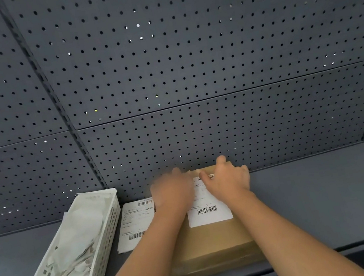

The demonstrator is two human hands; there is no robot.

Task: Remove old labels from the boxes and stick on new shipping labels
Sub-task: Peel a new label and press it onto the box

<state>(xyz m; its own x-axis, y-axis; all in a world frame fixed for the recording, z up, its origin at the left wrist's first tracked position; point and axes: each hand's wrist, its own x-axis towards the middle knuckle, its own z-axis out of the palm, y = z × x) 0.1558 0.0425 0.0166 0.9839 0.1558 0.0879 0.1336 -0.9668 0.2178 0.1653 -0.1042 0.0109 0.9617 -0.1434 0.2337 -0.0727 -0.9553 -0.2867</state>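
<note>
both hands, left hand (pixel 172 192) and right hand (pixel 228 179), press released fingers on the label (pixel 210 215) by the far edge of the box (pixel 214 241); seemingly mid-smoothing, next rub toward its near edge.

One box (pixel 215 241) at six o'clock, one basket (pixel 103 249) at eight. Two labels: stuck label (pixel 210 213), loose label (pixel 134 219). Two hands: left hand (pixel 172 192), right hand (pixel 228 179).

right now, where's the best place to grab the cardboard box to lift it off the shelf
Probably the two long side walls near the front end, reaching in from the open edge of the shelf. The cardboard box lies flat, long axis toward you; its far end sits close to the pegboard.
</note>
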